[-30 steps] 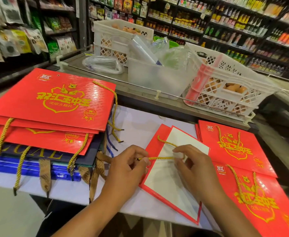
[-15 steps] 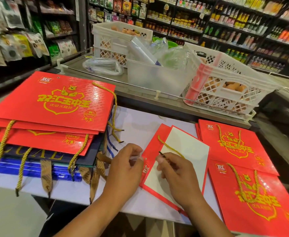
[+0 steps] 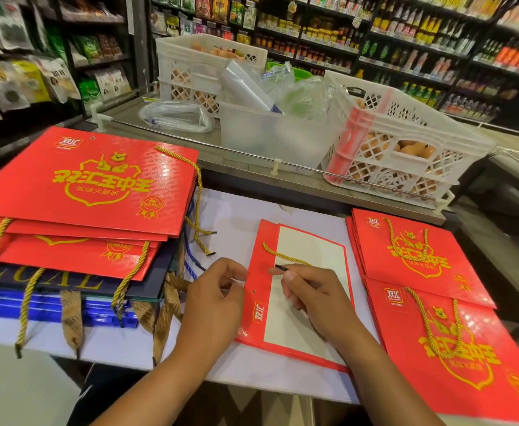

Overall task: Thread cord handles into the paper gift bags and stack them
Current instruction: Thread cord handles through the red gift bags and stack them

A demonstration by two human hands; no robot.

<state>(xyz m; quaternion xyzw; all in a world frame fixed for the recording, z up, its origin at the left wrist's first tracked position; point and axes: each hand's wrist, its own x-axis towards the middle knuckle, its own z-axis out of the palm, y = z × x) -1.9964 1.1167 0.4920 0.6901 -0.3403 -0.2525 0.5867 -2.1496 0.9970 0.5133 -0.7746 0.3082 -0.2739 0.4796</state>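
A flat red gift bag [image 3: 259,315] with a white inner panel lies in the middle of the white table [image 3: 236,216]. A gold cord [image 3: 285,257] runs across its top edge. My right hand [image 3: 310,295] pinches the cord's black tip, which points left above the bag's red flap. My left hand [image 3: 218,298] holds the bag's left edge with curled fingers, beside a small punched hole [image 3: 254,291]. Finished red bags with gold handles lie stacked at the right [image 3: 421,262] and on the left pile [image 3: 82,186].
The left pile rests on dark and blue bags [image 3: 52,305] with woven handles hanging over the table edge. Behind the table a metal counter carries white crates [image 3: 405,124] of eggs, a clear tub [image 3: 267,139] and plastic wrap. Shop shelves stand behind.
My right hand drew the cord tip from the right side of the bag toward the left flap. My left hand released the cord and moved to the bag's left edge.
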